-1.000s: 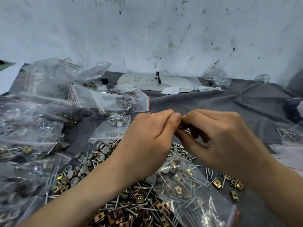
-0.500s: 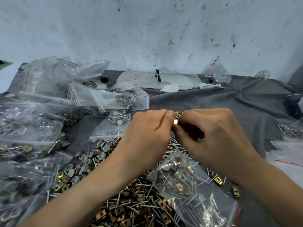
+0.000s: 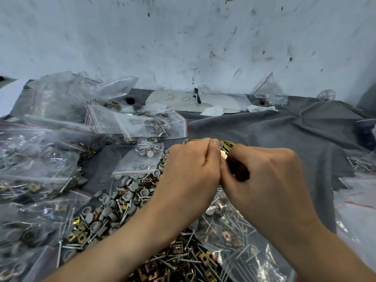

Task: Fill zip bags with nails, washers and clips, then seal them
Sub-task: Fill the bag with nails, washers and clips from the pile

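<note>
My left hand (image 3: 189, 176) and my right hand (image 3: 264, 180) meet knuckle to knuckle above the pile, fingers curled. Between their fingertips they pinch a small brass clip (image 3: 223, 155); most of it is hidden. A thin yellow-green loop (image 3: 227, 143) shows just behind the fingers. Under my right wrist lies a clear zip bag (image 3: 240, 239) with nails and clips inside. Loose nails, grey washers and brass clips form a pile (image 3: 122, 208) below my left forearm.
Several filled zip bags (image 3: 40, 159) crowd the left side, and two more (image 3: 140, 125) lie behind the pile. A grey cloth (image 3: 274, 131) covers the table. White paper (image 3: 203, 100) and a small bag (image 3: 268, 92) sit by the wall. Flat bags (image 3: 358, 200) lie at right.
Both hands have drawn closer together and shifted slightly away from me. The small clip now shows between the fingertips.
</note>
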A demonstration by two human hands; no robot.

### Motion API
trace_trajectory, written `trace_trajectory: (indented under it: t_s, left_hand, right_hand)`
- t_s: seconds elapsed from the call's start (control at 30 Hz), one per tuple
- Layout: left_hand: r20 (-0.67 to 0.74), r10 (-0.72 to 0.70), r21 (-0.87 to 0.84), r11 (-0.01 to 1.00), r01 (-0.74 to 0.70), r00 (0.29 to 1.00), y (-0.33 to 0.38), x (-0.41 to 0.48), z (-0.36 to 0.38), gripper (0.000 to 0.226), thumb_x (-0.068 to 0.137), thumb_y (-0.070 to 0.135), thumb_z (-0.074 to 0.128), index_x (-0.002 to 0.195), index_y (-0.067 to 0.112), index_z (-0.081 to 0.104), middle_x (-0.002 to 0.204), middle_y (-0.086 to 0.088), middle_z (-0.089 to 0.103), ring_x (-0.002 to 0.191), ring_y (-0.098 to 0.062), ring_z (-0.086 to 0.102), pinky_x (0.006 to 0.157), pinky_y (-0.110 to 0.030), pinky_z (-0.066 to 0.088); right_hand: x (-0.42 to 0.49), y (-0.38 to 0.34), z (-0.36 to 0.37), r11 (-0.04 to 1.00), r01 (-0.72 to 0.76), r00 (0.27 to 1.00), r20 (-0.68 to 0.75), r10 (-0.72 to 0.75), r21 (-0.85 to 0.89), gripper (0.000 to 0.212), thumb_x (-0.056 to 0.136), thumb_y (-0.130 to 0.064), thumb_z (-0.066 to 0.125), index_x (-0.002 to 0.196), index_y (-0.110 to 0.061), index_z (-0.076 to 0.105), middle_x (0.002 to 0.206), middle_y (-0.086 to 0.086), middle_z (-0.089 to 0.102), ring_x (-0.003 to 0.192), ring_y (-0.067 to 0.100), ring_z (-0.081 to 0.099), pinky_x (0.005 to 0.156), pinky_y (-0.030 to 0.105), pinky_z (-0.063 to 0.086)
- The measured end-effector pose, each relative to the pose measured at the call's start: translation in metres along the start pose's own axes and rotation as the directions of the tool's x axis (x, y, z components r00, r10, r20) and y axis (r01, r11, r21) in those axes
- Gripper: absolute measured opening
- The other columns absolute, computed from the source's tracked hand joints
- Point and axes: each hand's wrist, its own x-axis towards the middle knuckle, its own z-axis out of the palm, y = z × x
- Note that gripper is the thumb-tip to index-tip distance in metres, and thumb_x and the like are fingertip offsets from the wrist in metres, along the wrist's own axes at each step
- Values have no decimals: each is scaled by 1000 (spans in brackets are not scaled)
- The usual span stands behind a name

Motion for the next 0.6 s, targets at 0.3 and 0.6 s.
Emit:
trace_trajectory:
  t_s: [0.3,0.6]
  left_hand:
    - [260,-56,-357,922,150,964,0,9,-18,38,96,31,45,64,13,51,55,1,43,48,-9,48,57,-45,60]
    - [245,123,-456,890,3,962,11,6,-26,17,90,18,53,99,12,66,84,-8,65,78,-34,66,73,-48,58]
  right_hand:
    - [3,7,-15,996,20,1000,16,-22,88,17,77,-23,68,65,-11,65,53,-7,52,52,13,45,53,17,33]
    - [1,6,-26,830,-260,961,212,175,494,30,79,-39,65,60,-16,61,49,2,58,41,13,52,39,27,39]
